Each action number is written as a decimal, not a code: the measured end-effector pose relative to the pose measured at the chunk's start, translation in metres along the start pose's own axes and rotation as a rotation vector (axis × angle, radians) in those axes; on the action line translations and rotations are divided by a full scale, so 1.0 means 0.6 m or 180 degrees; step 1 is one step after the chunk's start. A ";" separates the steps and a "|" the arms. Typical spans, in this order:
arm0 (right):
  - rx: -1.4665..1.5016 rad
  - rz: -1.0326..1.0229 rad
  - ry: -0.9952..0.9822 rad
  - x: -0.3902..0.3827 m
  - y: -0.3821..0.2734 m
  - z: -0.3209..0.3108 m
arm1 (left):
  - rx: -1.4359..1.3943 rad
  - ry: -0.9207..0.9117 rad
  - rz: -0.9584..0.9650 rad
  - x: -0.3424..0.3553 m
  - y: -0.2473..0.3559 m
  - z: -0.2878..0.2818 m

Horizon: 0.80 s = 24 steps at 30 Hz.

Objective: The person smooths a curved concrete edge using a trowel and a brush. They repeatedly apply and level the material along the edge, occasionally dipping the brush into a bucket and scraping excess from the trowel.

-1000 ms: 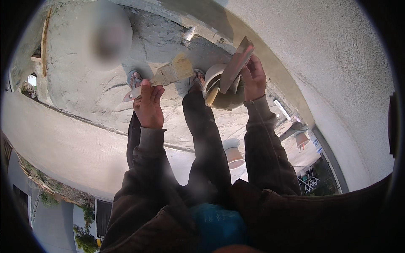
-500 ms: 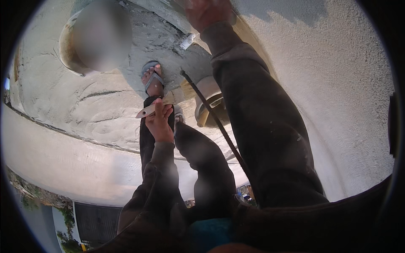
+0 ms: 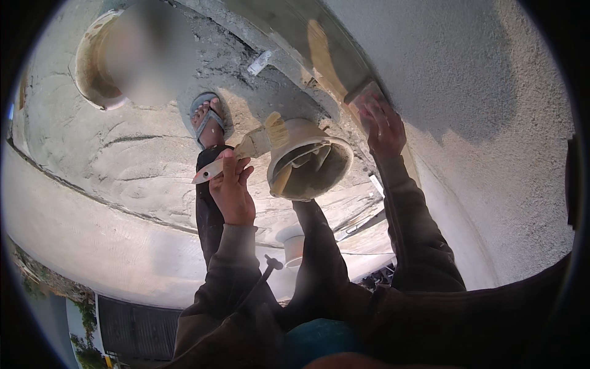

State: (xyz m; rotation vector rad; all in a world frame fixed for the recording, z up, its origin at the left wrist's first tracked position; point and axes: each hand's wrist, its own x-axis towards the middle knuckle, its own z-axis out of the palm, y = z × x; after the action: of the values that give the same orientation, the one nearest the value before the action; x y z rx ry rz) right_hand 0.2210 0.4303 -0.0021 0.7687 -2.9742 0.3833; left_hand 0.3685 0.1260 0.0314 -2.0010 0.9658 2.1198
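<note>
My left hand (image 3: pixel 232 194) is closed around the pale wooden handle of a paintbrush (image 3: pixel 253 144), its yellowish bristles pointing toward a bucket. That plaster-crusted bucket (image 3: pixel 345 161) stands between my hands, with some flat pieces visible inside its mouth; I cannot make out their kind. At the foot of the wall, my right hand (image 3: pixel 387 129) grips a small flat greyish-pink block (image 3: pixel 364 93). The block rests against a darker, damp-looking strip (image 3: pixel 307 27) along the wall base. Fingers cover part of the block, so its exact kind is unclear.
The rough plastered wall (image 3: pixel 473 80) rises on the right. My sandalled foot (image 3: pixel 209 117) stands on the uneven cement floor (image 3: pixel 147 147). Another round container (image 3: pixel 92 67) is at the far left beside a blurred patch. A small white piece (image 3: pixel 260 63) lies near the strip.
My right hand has come back from the far top edge, nearer along the wall base, with the block in it. The bucket now shows fully. The left hand still holds the paintbrush.
</note>
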 end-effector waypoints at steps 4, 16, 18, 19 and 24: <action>0.0622 -0.0513 0.0437 0.254 -0.134 0.105 | 0.0024 0.0051 -0.0024 -0.002 -0.003 0.014; 0.0164 -0.0205 -0.0228 0.077 -0.041 0.006 | -0.0102 0.0180 -0.0151 0.006 0.006 0.025; 0.0326 -0.0274 -0.0006 0.081 -0.049 0.026 | 0.0019 0.0084 -0.0248 -0.007 0.032 0.043; 0.0485 -0.0417 0.0049 0.140 -0.073 0.068 | -0.0020 0.0129 -0.0247 -0.004 0.032 0.042; 0.0303 -0.0215 0.1367 0.634 -0.293 0.275 | -0.0019 -0.0123 -0.0112 0.035 0.025 0.014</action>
State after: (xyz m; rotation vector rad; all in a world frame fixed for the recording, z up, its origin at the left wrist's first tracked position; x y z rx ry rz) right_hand -0.0245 0.0611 -0.0817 0.6889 -2.5390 0.6037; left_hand 0.3510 0.1103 0.0173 -1.9573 0.9126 2.1371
